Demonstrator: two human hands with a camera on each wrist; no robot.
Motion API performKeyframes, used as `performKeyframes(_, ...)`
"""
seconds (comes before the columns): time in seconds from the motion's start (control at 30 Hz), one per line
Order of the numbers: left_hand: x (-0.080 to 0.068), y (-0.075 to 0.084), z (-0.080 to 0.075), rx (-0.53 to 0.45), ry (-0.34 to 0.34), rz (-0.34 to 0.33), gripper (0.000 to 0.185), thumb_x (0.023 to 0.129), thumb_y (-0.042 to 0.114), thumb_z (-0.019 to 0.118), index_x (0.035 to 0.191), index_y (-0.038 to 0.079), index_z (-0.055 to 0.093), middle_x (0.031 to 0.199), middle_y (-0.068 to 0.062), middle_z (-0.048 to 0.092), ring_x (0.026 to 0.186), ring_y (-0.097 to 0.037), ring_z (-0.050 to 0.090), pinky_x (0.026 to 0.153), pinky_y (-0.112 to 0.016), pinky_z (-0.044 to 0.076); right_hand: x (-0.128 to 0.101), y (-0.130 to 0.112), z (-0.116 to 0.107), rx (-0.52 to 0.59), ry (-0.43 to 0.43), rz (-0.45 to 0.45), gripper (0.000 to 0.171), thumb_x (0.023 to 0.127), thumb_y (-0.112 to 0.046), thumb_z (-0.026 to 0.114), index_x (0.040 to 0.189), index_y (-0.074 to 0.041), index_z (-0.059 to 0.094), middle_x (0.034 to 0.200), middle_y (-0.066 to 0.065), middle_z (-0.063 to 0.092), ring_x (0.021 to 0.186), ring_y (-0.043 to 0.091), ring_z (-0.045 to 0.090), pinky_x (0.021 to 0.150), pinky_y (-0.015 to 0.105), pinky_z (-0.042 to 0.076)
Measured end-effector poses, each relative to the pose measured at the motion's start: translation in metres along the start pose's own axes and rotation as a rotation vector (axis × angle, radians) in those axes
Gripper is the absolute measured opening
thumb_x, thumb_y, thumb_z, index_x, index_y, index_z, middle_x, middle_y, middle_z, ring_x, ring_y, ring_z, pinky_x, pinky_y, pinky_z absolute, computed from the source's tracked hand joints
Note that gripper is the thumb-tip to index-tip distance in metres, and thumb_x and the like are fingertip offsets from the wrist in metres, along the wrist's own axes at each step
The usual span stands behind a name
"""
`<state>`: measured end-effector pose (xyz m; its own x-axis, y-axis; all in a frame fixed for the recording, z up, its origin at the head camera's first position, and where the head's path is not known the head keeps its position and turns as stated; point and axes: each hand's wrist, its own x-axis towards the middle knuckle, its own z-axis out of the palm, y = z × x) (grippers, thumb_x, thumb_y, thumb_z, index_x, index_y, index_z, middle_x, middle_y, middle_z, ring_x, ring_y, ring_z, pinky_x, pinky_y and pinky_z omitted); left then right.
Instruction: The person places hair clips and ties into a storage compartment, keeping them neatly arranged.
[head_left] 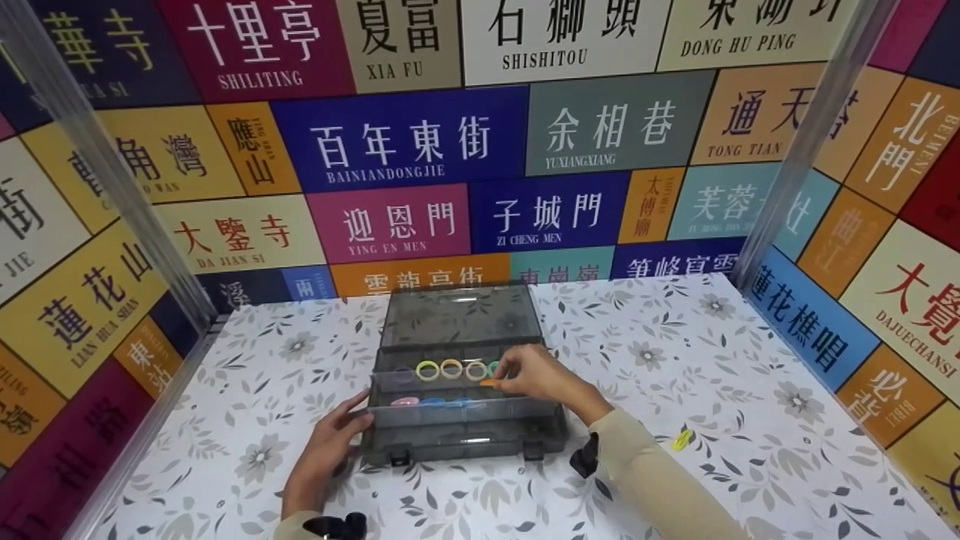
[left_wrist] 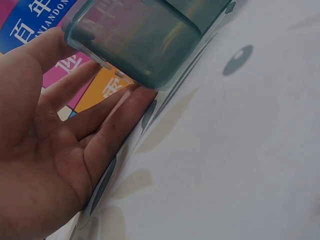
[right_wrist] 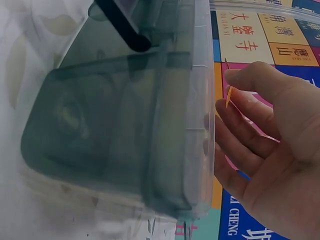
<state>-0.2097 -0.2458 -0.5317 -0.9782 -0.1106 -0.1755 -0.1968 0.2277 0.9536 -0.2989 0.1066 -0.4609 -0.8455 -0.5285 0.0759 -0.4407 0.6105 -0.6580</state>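
Observation:
A dark see-through plastic storage box (head_left: 465, 444) stands on the table with its lid (head_left: 465, 315) raised at the back. My right hand (head_left: 534, 373) is over its right part, pinching a small thin orange clip (head_left: 490, 382) between thumb and fingertips; the clip appears edge-on in the right wrist view (right_wrist: 229, 96). Coloured rings, among them a yellow ring (head_left: 427, 369), line a clear tray (head_left: 517, 409) in the box. Pink (head_left: 405, 402) and blue pieces lie in front of them. My left hand (head_left: 330, 442) touches the box's left side with its fingers extended.
A yellow clip (head_left: 682, 439) lies on the table to the right of the box. A floral cloth (head_left: 262, 457) covers the table. Panels with large lettering (head_left: 397, 142) stand behind and at both sides, with clear corner posts (head_left: 787, 142).

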Motion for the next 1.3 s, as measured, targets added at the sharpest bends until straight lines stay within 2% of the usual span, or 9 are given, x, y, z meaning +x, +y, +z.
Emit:
performKeyframes(0.2,-0.001,0.001,0.0,0.031,0.002,0.001,0.055,0.099,0.029,0.064,0.151,0.023,0.048,0.148,-0.023,0.053,0.136,-0.042,0.051,0.097,-0.057,0.053,0.005,-0.002,0.007,0.047,-0.046,0.028,0.005,0.087,-0.018,0.078,0.086,-0.013,0.077,0.087,0.001,0.075,0.074,0.01,0.065,0.067,0.03,0.054)
performKeyframes(0.43,0.0,0.001,0.0,0.012,-0.002,-0.005,0.055,0.099,0.029,0.064,0.15,0.022,0.048,0.148,-0.022,0.053,0.136,-0.041,0.051,0.097,-0.054,0.054,0.011,0.006,0.014,0.04,-0.069,0.013,0.004,0.085,-0.012,0.079,0.087,-0.008,0.078,0.085,0.003,0.077,0.072,0.006,0.067,0.068,0.025,0.056)
performKeyframes(0.57,0.0,0.0,-0.001,0.002,-0.008,0.003,0.054,0.099,0.026,0.063,0.151,0.021,0.048,0.148,-0.022,0.052,0.137,-0.041,0.05,0.097,-0.055,0.054,0.014,0.006,0.015,0.03,-0.087,0.02,0.005,0.084,-0.012,0.08,0.087,-0.008,0.079,0.085,0.004,0.078,0.073,0.008,0.067,0.07,0.028,0.056)
performKeyframes(0.8,0.001,-0.001,-0.001,-0.002,-0.005,0.005,0.054,0.099,0.024,0.063,0.151,0.022,0.047,0.148,-0.021,0.053,0.136,-0.04,0.052,0.096,-0.054,0.054,0.02,0.007,0.019,-0.049,-0.107,0.031,0.005,0.085,-0.017,0.08,0.082,-0.013,0.08,0.084,0.002,0.078,0.075,0.012,0.069,0.073,0.032,0.057)
performKeyframes(1.1,0.0,0.001,-0.001,0.007,-0.004,0.0,0.053,0.099,0.023,0.063,0.15,0.023,0.049,0.147,-0.022,0.053,0.135,-0.041,0.052,0.094,-0.053,0.055,0.02,0.006,0.021,-0.136,-0.093,0.024,0.005,0.084,-0.019,0.081,0.08,-0.015,0.08,0.081,0.0,0.078,0.076,0.014,0.069,0.075,0.036,0.057)
performKeyframes(1.3,-0.001,0.003,-0.001,0.022,0.003,-0.01,0.053,0.099,0.022,0.062,0.15,0.022,0.049,0.147,-0.023,0.053,0.136,-0.042,0.051,0.094,-0.054,0.055,0.019,0.004,0.022,-0.153,-0.098,0.028,0.005,0.085,-0.02,0.081,0.081,-0.017,0.08,0.083,-0.001,0.078,0.078,0.016,0.071,0.077,0.038,0.058)
